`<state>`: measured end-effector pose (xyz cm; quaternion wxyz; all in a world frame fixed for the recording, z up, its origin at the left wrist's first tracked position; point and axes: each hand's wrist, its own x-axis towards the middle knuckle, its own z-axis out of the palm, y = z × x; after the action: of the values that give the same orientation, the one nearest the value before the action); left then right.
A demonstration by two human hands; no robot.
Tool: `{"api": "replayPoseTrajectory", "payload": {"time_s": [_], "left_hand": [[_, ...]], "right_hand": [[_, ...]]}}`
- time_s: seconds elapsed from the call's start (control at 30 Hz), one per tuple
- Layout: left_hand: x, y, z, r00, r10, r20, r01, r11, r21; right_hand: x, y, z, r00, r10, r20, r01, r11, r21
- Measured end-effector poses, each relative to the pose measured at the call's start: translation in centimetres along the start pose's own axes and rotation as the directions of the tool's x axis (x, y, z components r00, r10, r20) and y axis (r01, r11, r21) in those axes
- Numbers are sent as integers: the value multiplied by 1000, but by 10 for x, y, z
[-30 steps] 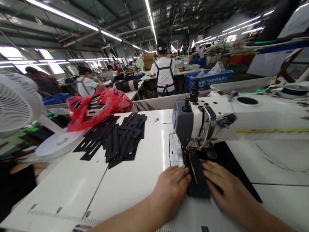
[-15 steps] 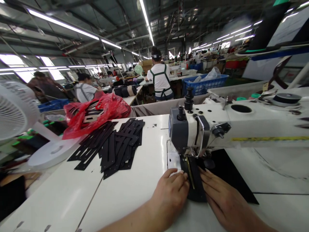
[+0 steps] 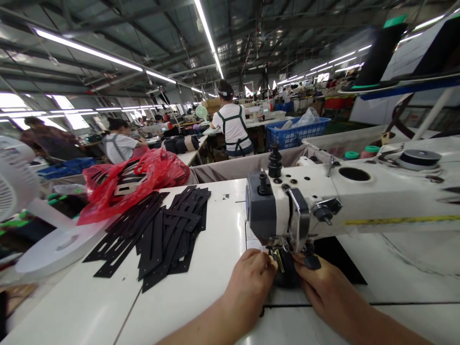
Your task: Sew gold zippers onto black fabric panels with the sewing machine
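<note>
Under the head of a white and grey sewing machine (image 3: pixel 265 211) lies a black fabric piece with a zipper (image 3: pixel 286 274), its gold teeth running toward the needle area. My left hand (image 3: pixel 250 283) is closed, fingertips pinching the left edge of that piece. On the opposite edge, close beside the presser foot, my right hand (image 3: pixel 328 285) has its fingers and thumb drawn together on the fabric. A flat black panel (image 3: pixel 338 258) extends behind my right hand, partly covered by it and the machine. The needle point is hidden.
Black cut strips with slots (image 3: pixel 172 230) are piled on the white table (image 3: pixel 201 302) at left. Behind them sit a red plastic bag (image 3: pixel 161 167) of pieces and a white fan (image 3: pixel 39 239). Co-workers sit farther back, near a blue basket (image 3: pixel 298 132).
The zipper piece has moved farther in under the machine head, and less of its gold teeth shows. My right hand has bent its fingers in. The view has shifted slightly.
</note>
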<state>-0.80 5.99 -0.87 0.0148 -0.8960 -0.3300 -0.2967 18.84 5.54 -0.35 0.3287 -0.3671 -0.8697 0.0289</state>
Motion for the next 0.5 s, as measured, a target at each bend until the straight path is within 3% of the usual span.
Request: {"api": "replayPoseTrajectory", "payload": {"time_s": [0.13,0.27,0.5], "left_hand": [[-2,0,-1,999,-18,-36,17,1000,-22],[-5,4,2,994,79,-82,-71,993,89],[-3,6,2,993,98,-67,-85,982,168]], "right_hand": [[0,-2,0,999,-6,-41,7,1000,12],[-3,-5,0,997,-44,-65,42,999,-29],[1,-3,1,995,-53,-83,47,996,-77]]}}
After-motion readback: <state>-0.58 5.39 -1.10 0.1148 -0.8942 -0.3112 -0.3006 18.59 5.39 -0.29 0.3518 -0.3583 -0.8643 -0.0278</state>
